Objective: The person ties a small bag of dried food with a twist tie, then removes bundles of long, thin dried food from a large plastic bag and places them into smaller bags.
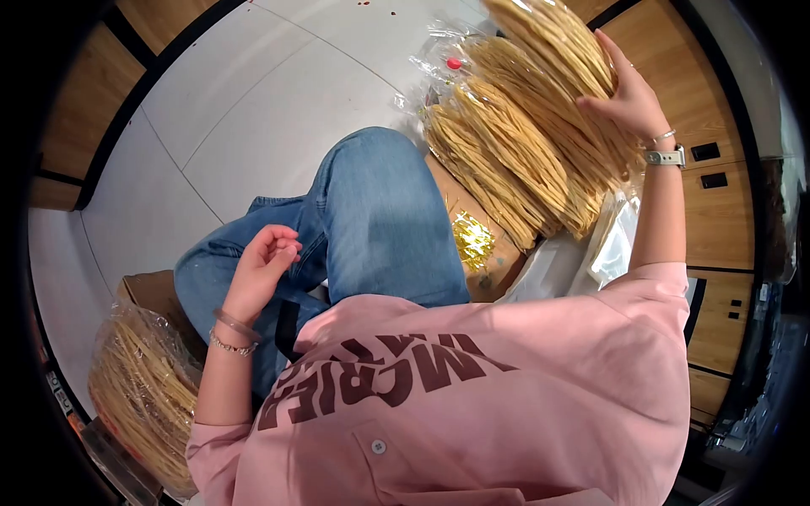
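Observation:
My right hand (629,97) grips the side of a clear plastic bag of long yellow dried bean curd sticks (557,46), thumb and fingers spread along its edge. This bag lies at the top of a pile with more bagged bean curd sticks (498,152) below and beside it. Above my bent knee, my left hand (272,255) hovers with its fingers loosely curled and nothing visible in them. Gold shredded tinsel (472,239) rests on brown cardboard (489,281) near the pile's lower end.
Another bag of yellow sticks (143,379) stands at lower left by a cardboard box (156,295). White plastic packaging (612,240) lies beneath my right forearm. Wooden cabinets (717,211) line the right side. Pale floor tiles (245,93) stretch ahead of my jeans-clad legs (380,219).

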### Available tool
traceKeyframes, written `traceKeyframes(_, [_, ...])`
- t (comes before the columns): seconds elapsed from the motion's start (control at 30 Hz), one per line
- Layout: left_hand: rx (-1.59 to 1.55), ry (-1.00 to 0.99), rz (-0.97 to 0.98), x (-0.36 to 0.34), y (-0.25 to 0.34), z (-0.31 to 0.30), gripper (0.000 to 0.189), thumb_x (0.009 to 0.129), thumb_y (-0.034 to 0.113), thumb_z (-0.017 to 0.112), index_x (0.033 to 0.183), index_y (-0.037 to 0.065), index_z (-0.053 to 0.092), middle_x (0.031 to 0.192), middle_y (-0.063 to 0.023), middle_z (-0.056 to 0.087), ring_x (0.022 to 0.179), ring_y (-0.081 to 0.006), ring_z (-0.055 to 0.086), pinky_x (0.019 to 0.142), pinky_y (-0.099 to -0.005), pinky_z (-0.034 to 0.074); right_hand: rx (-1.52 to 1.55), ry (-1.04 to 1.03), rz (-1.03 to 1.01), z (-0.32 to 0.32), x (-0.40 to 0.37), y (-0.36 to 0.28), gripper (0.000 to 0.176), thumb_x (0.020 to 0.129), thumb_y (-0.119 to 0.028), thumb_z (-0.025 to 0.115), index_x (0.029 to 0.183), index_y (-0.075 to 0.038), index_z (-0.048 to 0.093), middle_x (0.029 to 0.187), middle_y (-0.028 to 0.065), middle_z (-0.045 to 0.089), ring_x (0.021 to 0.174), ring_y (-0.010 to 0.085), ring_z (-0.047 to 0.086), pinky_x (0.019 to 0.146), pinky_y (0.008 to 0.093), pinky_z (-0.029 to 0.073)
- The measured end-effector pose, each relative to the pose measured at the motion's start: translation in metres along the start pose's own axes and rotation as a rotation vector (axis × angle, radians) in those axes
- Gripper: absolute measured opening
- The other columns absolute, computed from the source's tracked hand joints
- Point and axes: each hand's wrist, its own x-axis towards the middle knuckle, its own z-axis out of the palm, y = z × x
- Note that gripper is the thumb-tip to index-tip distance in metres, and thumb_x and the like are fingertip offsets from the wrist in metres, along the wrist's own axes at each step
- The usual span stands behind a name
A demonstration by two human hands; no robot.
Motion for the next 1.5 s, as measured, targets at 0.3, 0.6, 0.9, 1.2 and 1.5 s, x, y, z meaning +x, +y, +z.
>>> traceKeyframes(0.3, [0.035, -0.010, -0.033, 0.008, -0.021, -0.007, 0.016, 0.090, 0.014, 0.054, 0.105, 0.008, 0.054, 0.093, 0.0001, 0.059, 0.084, -0.0086, 0.055, 0.073, -0.0212, 0.043, 0.258, -0.191, 0.088, 0.006, -0.014, 0.029, 0.093, 0.064, -0.014, 0.076, 0.143, -0.014, 0.025, 0.131, 0.0165, 0.046, 0.114, 0.0248, 0.052, 0.094, 0.0344, 0.045])
traceKeyframes(0.6, [0.017, 0.001, -0.047, 0.011, -0.019, -0.005, 0.016, 0.088, 0.011, 0.055, 0.103, 0.005, 0.053, 0.089, 0.0001, 0.057, 0.081, -0.0079, 0.054, 0.073, -0.0198, 0.043, 0.042, -0.230, 0.105, 0.021, -0.016, 0.031, 0.102, 0.062, -0.030, 0.077, 0.144, -0.012, 0.020, 0.136, 0.0193, 0.039, 0.125, 0.0315, 0.039, 0.102, 0.0368, 0.036])
traceKeyframes(0.9, [0.015, 0.000, -0.061, 0.005, -0.020, -0.002, 0.017, 0.088, 0.010, 0.054, 0.104, 0.005, 0.053, 0.090, 0.0003, 0.056, 0.082, -0.0076, 0.053, 0.074, -0.0197, 0.042, -0.123, -0.073, 0.085, 0.036, -0.026, 0.015, 0.101, 0.059, -0.034, 0.081, 0.142, -0.013, 0.026, 0.123, 0.0162, 0.050, 0.113, 0.0294, 0.050, 0.093, 0.0364, 0.043])
traceKeyframes(1.2, [0.053, -0.014, -0.026, 0.003, -0.028, -0.009, 0.015, 0.090, 0.016, 0.054, 0.103, 0.009, 0.054, 0.093, 0.0009, 0.059, 0.084, -0.0080, 0.054, 0.075, -0.0215, 0.042, -0.221, 0.112, -0.076, 0.032, -0.052, -0.035, 0.090, 0.059, -0.027, 0.080, 0.137, -0.015, 0.036, 0.108, 0.0118, 0.056, 0.094, 0.0297, 0.056, 0.079, 0.0381, 0.048])
traceKeyframes(1.5, [0.039, -0.019, -0.021, 0.002, -0.029, -0.003, 0.015, 0.090, 0.016, 0.054, 0.103, 0.009, 0.054, 0.092, 0.0014, 0.058, 0.083, -0.0075, 0.054, 0.074, -0.0210, 0.042, -0.253, 0.022, -0.085, 0.069, -0.057, -0.021, 0.096, 0.058, -0.030, 0.080, 0.139, -0.017, 0.032, 0.120, 0.0111, 0.052, 0.108, 0.0289, 0.051, 0.090, 0.0407, 0.041])
